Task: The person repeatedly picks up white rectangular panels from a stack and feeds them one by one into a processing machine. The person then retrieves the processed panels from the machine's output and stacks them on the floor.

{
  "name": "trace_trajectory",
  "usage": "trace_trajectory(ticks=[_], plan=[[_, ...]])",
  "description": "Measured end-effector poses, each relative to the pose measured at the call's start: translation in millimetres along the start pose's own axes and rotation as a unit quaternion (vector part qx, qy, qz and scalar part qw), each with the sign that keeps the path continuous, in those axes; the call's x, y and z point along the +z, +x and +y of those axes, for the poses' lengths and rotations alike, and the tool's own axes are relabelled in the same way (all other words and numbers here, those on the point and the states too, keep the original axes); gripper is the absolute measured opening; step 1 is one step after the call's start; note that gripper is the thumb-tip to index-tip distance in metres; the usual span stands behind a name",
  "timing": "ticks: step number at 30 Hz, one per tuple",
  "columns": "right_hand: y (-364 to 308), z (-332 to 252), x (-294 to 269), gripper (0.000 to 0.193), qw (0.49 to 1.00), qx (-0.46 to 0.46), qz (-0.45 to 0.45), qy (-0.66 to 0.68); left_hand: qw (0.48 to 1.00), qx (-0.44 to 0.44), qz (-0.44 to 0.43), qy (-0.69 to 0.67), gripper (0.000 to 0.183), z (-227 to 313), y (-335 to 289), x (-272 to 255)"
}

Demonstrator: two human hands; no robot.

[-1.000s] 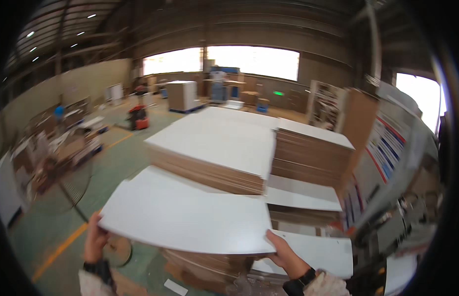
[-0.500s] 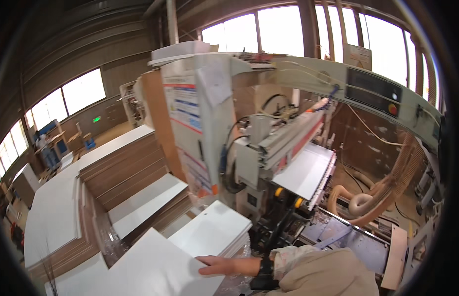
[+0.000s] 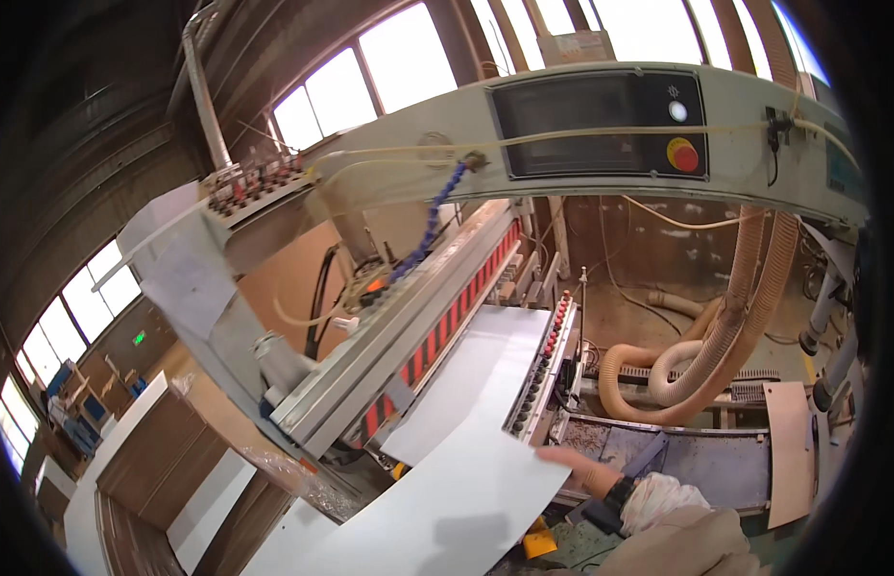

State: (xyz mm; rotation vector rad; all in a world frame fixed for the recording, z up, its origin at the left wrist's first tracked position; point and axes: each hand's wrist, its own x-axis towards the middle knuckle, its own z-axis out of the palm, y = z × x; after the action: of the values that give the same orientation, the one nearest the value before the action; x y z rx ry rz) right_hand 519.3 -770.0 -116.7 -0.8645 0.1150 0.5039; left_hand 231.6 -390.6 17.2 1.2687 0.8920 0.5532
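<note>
My right hand [image 3: 577, 468], with a dark band at the wrist, comes in from the lower right and grips the right corner of a large white panel [image 3: 409, 509]. The panel is held at a slant, its far end overlapping another white panel [image 3: 485, 360] that lies in the machine. My left hand does not show. Above the lying panel runs the machine's long metal beam [image 3: 399, 336] with red and black stripes. A row of red and black knobs [image 3: 541, 370] borders its right side.
Stacked panels with brown edges [image 3: 164, 451] stand at the left. Overhead spans a control panel [image 3: 601, 125] with a red button. Ridged hoses [image 3: 697, 384] curl at the right, beside a metal tray [image 3: 725, 466] and an upright board [image 3: 790, 451]. A person [image 3: 71, 422] is far left.
The view has turned right toward the machine. My right hand, earlier on the white panel by the stack, has brought that panel over to the machine's front.
</note>
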Motion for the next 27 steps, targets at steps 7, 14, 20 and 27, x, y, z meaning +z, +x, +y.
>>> trace_trajectory(ticks=[7,14,20,27], plan=[[78.4,-94.3,-131.7,0.085,0.965,-0.155,0.069,0.198,0.943,-0.119,-0.150,0.272,0.037,-115.6,53.3,100.6],[127.0,-82.6,-68.7,0.054,0.870,-0.375,0.318,0.042,0.841,0.197,-0.331,0.379,0.038,-144.0,59.4,216.4],[158.7,-72.5,-29.0,0.076,0.827,-0.350,0.405,-0.173,0.927,0.049,-0.269,0.259,0.045,-103.6,84.1,293.8],[212.1,-72.2,-29.3,0.075,0.777,-0.370,0.439,-0.258,0.926,-0.089,-0.300,0.211,0.026,-113.4,161.2,316.3]])
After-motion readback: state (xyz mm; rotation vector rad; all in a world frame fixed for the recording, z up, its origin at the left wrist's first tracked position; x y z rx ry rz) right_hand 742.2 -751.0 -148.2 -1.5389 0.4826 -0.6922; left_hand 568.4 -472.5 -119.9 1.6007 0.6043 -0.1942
